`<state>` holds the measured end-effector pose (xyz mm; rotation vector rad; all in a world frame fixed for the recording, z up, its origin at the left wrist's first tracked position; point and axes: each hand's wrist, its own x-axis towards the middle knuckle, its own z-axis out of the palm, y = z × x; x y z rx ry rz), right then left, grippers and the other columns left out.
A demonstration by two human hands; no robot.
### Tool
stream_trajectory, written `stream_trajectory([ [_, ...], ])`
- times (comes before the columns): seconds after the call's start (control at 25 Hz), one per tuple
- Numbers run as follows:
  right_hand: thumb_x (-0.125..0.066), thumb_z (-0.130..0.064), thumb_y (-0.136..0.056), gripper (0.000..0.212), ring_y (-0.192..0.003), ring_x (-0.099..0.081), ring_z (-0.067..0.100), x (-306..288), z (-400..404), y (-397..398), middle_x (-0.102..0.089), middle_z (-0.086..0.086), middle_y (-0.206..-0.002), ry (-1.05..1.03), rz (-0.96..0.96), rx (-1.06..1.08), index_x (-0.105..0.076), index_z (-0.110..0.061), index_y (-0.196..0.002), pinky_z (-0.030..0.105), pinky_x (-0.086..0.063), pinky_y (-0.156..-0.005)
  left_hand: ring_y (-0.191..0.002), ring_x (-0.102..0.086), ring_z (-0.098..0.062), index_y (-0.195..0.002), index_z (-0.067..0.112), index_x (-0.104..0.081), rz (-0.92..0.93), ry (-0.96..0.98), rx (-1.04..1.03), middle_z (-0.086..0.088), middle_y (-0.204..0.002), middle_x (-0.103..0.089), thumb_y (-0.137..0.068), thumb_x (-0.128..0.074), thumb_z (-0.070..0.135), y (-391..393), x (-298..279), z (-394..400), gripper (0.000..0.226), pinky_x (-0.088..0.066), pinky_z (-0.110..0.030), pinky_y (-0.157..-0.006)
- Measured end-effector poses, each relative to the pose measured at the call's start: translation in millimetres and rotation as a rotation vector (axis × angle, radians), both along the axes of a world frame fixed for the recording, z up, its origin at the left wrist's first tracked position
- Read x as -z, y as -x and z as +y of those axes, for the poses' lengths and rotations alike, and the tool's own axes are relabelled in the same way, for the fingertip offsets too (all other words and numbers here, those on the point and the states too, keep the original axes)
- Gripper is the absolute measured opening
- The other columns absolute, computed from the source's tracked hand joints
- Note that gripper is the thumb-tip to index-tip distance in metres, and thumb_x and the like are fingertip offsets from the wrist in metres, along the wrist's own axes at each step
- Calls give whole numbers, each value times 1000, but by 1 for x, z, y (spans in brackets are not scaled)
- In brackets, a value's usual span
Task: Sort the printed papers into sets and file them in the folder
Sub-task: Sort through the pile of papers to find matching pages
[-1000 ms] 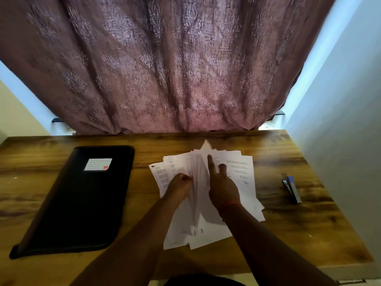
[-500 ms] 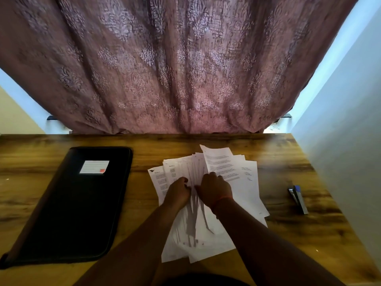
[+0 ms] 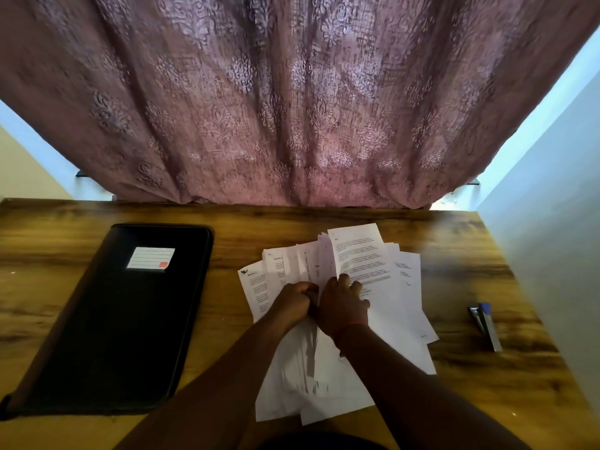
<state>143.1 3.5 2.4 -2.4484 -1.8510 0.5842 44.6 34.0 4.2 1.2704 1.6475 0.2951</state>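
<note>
A fanned heap of printed papers (image 3: 383, 287) lies on the wooden desk, right of centre. My left hand (image 3: 292, 303) is curled on the heap's left part, pinching sheets near the middle. Beside it, my right hand (image 3: 342, 305) lies on the sheets with its fingers bent over a page of text and its fingertips at that page's lower left. The two hands touch each other. A closed black folder (image 3: 130, 319) with a white label lies flat to the left, apart from both hands.
A stapler (image 3: 485, 324) lies at the desk's right side near the pale wall (image 3: 552, 222). A mauve patterned curtain (image 3: 292, 108) hangs behind the desk's far edge. Bare wood (image 3: 227, 319) shows between folder and papers.
My right hand has drawn back from a pointed finger to bent fingers next to my left hand. One text page now lies flatter on the right of the heap. The camera shifted.
</note>
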Motion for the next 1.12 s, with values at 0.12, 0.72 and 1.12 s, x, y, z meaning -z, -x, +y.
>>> stream_trajectory([
  [0.12,-43,-62,-90,57,-127,-41,37,0,2,-2,-44,6,-133,1,13,12,-45,-21,-130,60,-41,-100,-100,-60,-21,-124,22,-59,-6,-20,-8,-1,-111,-63,-101,-50,32,-4,2,1,26,-49,-37,-102],
  [0.72,-49,-43,-94,42,-117,-51,28,1,-11,-2,-52,3,-126,-110,66,57,-45,-23,-130,52,-46,-97,-102,-58,-16,-111,20,-60,-235,136,-153,-6,-125,-61,-99,-55,21,-6,-7,1,14,-47,-32,-103],
  [1.12,-60,-33,-93,38,-110,-64,28,-9,-24,-17,-60,-1,-123,-284,459,304,-43,-28,-126,49,-53,-92,-111,-61,-23,-122,19,-64,78,-177,-94,-3,-126,-64,-97,-57,20,4,5,-19,26,-53,-37,-98],
])
